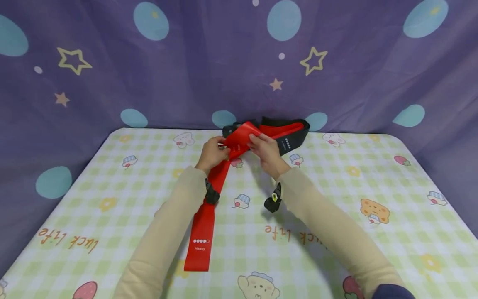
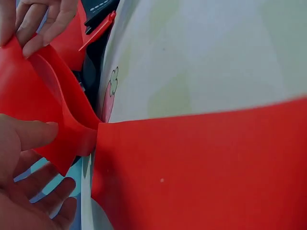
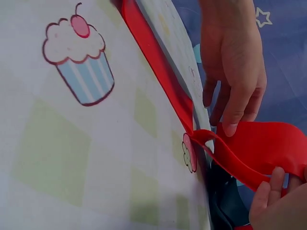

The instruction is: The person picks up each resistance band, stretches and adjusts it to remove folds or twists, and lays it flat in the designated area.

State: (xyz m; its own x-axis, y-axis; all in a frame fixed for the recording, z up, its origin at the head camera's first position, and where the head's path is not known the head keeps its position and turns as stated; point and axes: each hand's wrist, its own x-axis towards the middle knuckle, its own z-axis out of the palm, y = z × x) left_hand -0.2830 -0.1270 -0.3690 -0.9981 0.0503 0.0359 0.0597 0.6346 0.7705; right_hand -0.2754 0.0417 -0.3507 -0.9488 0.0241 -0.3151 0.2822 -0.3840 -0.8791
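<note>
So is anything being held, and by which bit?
The red "Heavy" resistance band: the right hand pinches its raised far part by an edge; whether the left hand grips it, I can't tell.

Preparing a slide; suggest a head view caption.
Right hand pinches a folded red band, left hand touching it, near a black band.

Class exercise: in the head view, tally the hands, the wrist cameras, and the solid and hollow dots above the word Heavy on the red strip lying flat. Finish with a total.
Hands, left hand and right hand: 2
Wrist cameras: 2
Solid dots on the red strip: 4
Hollow dots: 1
Total: 9
</note>
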